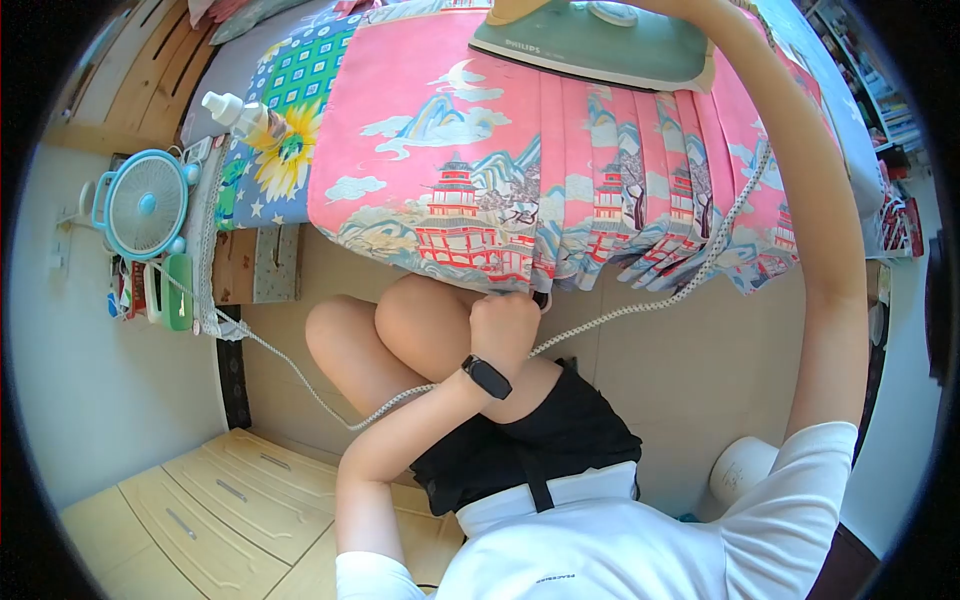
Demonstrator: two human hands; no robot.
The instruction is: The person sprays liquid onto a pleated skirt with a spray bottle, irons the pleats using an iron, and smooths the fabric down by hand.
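Note:
A pink fabric (400, 100) printed with pagodas, clouds and mountains lies over the raised surface, with several pleats on its right half. On its upper part rests a green iron (600, 45), its tip pointing left. My right hand (680, 8), largely cut off by the top edge, is closed on the iron's handle. My left hand (505, 325), below a black wristband, makes a fist at the fabric's lower hem, just above my lap, and grips the hem; its fingertips are hidden. A small dark object (541, 299) shows beside it. The iron's braided cord (640, 308) passes under my left wrist.
A white spray bottle (232, 110) lies on the flowered cover (270, 165) at the left. Beyond it are a blue fan (147, 204) and a green container (178, 290). Wooden drawers (230, 490) stand at lower left, a white bin (742, 470) at lower right.

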